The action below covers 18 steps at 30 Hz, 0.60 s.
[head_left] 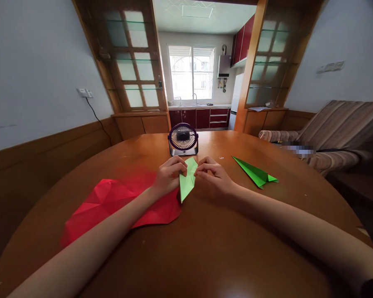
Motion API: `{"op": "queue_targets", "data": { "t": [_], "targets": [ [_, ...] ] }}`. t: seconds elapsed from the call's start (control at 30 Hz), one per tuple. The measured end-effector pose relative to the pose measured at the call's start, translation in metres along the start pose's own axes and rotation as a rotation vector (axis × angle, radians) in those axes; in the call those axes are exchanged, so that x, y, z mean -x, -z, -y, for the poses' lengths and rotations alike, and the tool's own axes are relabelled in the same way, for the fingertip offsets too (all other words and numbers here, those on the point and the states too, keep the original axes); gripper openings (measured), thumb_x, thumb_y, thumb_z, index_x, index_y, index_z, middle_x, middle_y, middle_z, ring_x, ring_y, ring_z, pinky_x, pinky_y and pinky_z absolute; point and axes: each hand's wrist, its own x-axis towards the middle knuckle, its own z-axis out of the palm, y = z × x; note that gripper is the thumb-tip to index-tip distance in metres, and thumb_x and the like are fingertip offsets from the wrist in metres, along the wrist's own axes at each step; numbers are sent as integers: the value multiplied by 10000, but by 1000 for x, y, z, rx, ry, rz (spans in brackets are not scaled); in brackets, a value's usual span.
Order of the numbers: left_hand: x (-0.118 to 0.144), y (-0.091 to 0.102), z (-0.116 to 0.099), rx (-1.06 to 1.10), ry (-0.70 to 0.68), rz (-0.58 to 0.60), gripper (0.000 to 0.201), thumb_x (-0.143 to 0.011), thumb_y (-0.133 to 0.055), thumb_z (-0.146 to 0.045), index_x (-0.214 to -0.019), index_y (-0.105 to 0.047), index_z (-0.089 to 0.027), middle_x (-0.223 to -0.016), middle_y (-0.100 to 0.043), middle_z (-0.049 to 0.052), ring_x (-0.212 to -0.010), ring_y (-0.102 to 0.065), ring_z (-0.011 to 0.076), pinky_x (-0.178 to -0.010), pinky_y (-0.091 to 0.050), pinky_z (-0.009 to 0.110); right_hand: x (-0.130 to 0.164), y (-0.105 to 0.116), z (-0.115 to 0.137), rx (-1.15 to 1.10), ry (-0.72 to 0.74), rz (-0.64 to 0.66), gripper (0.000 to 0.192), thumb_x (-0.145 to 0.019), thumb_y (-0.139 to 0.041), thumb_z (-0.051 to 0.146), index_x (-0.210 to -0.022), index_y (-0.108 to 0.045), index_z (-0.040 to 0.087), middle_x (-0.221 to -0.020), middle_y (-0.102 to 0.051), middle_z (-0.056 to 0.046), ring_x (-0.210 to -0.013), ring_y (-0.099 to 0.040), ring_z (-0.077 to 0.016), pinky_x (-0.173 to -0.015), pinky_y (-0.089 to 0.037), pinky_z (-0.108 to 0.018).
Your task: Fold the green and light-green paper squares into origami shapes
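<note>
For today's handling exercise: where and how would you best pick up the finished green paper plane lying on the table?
Pinch the green paper plane by its central folded ridge near the wider tail end, coming from above on the right hand side. It lies flat and apart from everything else, its nose tapers to a thin point toward the small desk fan, so the thicker rear folds probably give the firmest grip.

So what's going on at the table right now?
A person is folding a light green paper with both hands at a round wooden table. The left hand pinches its left edge and the right hand pinches the right edge near the top; the paper narrows to a point toward the person. A creased red sheet lies under the left forearm. A finished green paper plane lies to the right, apart from the hands. A small desk fan stands just beyond the hands.
</note>
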Motion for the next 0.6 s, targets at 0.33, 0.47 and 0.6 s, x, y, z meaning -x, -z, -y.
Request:
{"op": "queue_targets", "data": {
  "t": [0.33,0.47,0.6],
  "targets": [
    [0,-9,-9,129,119,-66,203,-771,-696,-230,-608,-584,-182,-759,-585,26,-697,-570,139,-638,-436,254,1,-6,-10,-164,-102,97,333,-722,-789,313,-969,-599,195,-844,-580,7,-721,-484,-123,-668,-397,-274],
    [0,-14,-8,197,223,-118,254,-681,-783,-311,-601,-580,-180,-726,-583,18,-679,-551,147,-630,-425,261,-1,-5,-12,-182,-156,94,309,-703,-800,326,-901,-610,186,-831,-581,12,-702,-482,-113,-661,-395,-270],
    [0,-16,-11,235,264,-97,219,-656,-775,-257,-592,-580,-181,-724,-584,18,-687,-539,149,-637,-421,264,-3,-3,-8,-199,-182,120,298,-672,-813,325,-749,-564,181,-761,-531,31,-656,-457,-102,-611,-387,-253]
  ]
}}
